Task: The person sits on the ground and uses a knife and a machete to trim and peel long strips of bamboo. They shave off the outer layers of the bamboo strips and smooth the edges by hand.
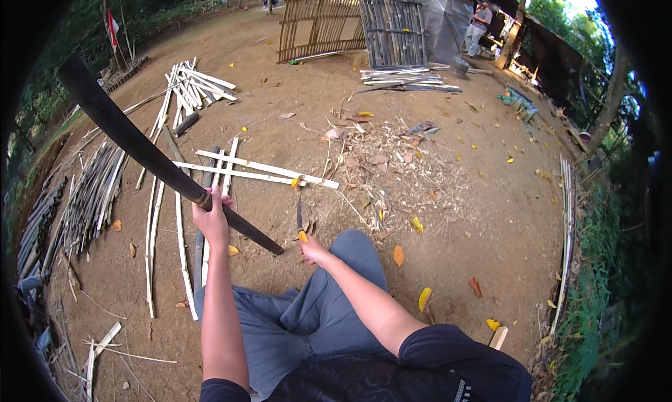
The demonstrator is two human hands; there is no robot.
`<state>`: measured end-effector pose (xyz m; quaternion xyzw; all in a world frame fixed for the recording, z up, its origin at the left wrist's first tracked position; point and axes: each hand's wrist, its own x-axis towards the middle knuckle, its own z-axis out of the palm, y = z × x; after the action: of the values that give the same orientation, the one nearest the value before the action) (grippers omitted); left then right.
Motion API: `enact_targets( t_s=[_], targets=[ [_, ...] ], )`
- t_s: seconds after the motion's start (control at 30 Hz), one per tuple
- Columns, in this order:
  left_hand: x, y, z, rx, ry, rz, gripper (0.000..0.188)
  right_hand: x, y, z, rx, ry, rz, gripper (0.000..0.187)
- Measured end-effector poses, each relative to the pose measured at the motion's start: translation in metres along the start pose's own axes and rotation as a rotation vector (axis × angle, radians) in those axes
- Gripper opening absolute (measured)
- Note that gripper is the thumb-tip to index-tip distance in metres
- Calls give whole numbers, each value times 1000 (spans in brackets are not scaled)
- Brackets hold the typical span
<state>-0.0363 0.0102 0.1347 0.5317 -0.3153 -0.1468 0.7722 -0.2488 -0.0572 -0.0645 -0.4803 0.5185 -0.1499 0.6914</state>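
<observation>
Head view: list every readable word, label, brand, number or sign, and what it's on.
Readable text: none.
Dark shirt: small pale marks near the picture's lower edge, too small to read or to tell if they are letters.
Dark bamboo pole and knife: no lettering visible.

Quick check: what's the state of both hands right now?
Left hand: closed, holding a long dark pole.
Right hand: closed, holding a knife with the blade exposed.

Dark short-sleeved shirt (350, 377), blue-grey trousers (280, 328)
</observation>
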Motion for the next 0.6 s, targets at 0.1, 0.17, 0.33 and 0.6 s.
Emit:
enact_targets(
  t_s=[0.1,0.17,0.33,0.6],
  targets=[
    [-2,-2,2,-12,-6,73,31,0,-2,0,-31,9,2,19],
    [-2,-5,-3,-13,1,124,38,-1,-2,3,-50,-3,-12,19],
    [5,5,-10,-82,6,134,47,4,4,0,-46,-12,-31,19],
    [6,34,-9,-78,66,145,28,8,8,0,-222,26,-64,20]
  ],
)
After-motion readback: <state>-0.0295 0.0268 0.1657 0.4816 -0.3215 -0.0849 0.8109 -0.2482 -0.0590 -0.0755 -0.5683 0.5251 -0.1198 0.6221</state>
